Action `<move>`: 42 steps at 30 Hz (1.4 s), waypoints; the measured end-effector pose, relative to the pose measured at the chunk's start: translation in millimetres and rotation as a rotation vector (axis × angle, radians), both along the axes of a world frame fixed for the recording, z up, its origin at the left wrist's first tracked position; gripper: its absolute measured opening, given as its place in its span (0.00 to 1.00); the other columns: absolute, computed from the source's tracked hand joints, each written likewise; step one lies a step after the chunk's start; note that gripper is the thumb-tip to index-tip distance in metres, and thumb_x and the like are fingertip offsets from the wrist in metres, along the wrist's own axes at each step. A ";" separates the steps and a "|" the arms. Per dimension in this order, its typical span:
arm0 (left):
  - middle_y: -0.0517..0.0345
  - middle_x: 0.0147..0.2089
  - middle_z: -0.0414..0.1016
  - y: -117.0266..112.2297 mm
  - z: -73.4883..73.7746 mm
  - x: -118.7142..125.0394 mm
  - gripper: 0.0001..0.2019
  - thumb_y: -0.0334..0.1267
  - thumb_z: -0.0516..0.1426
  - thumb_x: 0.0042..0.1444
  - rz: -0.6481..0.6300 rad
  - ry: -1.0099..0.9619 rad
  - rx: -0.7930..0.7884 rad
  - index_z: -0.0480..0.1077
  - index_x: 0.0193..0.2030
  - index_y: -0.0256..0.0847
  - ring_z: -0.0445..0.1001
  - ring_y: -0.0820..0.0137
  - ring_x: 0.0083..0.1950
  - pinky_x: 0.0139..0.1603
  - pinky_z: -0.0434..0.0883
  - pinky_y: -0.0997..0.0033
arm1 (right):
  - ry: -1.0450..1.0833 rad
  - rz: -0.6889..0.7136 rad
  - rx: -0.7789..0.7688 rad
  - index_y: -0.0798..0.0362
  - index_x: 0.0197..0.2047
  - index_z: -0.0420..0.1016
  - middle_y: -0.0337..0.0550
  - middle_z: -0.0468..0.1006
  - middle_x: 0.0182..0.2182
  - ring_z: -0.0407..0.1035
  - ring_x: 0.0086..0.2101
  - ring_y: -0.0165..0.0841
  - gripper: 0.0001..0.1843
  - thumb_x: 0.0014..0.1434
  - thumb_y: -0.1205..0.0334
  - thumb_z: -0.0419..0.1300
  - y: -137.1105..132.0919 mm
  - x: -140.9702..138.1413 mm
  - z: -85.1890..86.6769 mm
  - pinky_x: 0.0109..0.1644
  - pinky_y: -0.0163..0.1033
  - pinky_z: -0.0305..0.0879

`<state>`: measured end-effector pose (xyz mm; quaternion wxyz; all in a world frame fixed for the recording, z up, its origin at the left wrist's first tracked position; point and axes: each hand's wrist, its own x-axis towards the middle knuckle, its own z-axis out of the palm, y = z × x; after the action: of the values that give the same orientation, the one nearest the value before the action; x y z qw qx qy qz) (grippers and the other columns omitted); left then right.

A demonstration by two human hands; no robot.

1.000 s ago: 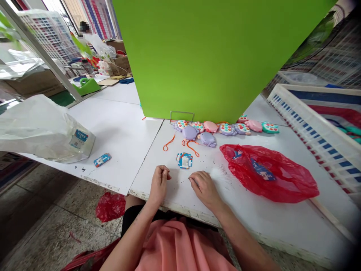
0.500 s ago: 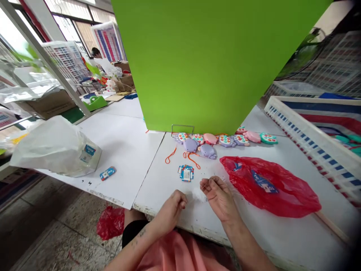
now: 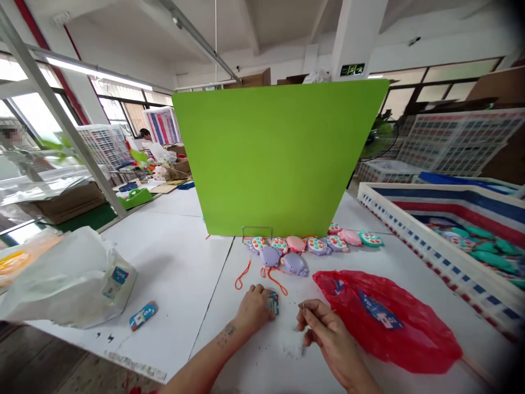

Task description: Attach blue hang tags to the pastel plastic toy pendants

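Factory floor stretches behind a green board (image 3: 274,158) standing on our white desk (image 3: 172,262). At lower centre of this head view, our left hand (image 3: 252,309) curls against a small stack of blue printed cards (image 3: 273,302), touching them, though we cannot tell whether it grips them. Our right hand (image 3: 328,331) pinches its fingertips together just beside, around nothing we can make out. Orange cords (image 3: 241,275) and purple and pink toys (image 3: 294,265) lie above our hands, with a red plastic bag (image 3: 381,323) to the right.

Glossy red plastic bag (image 3: 381,323), matt green panel (image 3: 279,153)
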<state>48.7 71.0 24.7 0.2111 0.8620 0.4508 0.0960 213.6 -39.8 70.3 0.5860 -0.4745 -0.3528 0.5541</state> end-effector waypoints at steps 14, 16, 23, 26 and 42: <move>0.51 0.49 0.67 4.6 -12.1 -4.7 0.29 0.42 0.68 0.36 0.025 -0.112 -0.047 0.70 0.49 0.44 0.63 0.59 0.50 0.51 0.64 0.64 | -0.105 0.000 -0.079 0.53 0.33 0.74 0.40 0.73 0.26 0.63 0.24 0.28 0.17 0.45 0.49 0.66 13.6 -10.6 -6.5 0.20 0.29 0.57; 0.51 0.49 0.68 3.7 -15.0 -6.6 0.28 0.40 0.67 0.37 0.057 -0.170 -0.052 0.70 0.48 0.43 0.63 0.59 0.50 0.51 0.63 0.64 | -0.126 0.007 -0.089 0.53 0.33 0.75 0.42 0.73 0.26 0.63 0.24 0.29 0.19 0.44 0.47 0.66 18.2 -10.9 -12.4 0.19 0.29 0.56; 0.60 0.31 0.71 -2.3 -20.6 -10.5 0.12 0.32 0.60 0.44 0.277 -0.585 -0.338 0.69 0.38 0.38 0.68 0.70 0.31 0.32 0.66 0.71 | -0.200 0.028 -0.115 0.51 0.33 0.74 0.35 0.66 0.18 0.58 0.19 0.27 0.20 0.41 0.45 0.67 38.3 -6.8 -28.7 0.18 0.31 0.53; 0.64 0.23 0.66 -2.2 -18.3 -15.2 0.11 0.37 0.60 0.45 0.355 -0.824 -0.498 0.69 0.36 0.36 0.65 0.75 0.23 0.25 0.65 0.73 | -0.231 0.037 -0.103 0.51 0.33 0.73 0.33 0.63 0.18 0.55 0.18 0.26 0.18 0.44 0.46 0.65 43.2 -10.2 -22.0 0.20 0.31 0.52; 0.64 0.23 0.70 -17.2 28.8 -36.3 0.27 0.45 0.69 0.34 0.271 -1.128 -0.770 0.64 0.37 0.35 0.69 0.77 0.20 0.21 0.68 0.76 | -0.510 0.255 0.145 0.54 0.33 0.75 0.42 0.76 0.27 0.68 0.30 0.34 0.16 0.53 0.48 0.59 65.9 -41.8 -12.4 0.33 0.34 0.65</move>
<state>12.4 53.9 53.5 0.6900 0.4804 0.3777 0.3878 171.8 26.2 57.9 0.4366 -0.5069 -0.5842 0.4595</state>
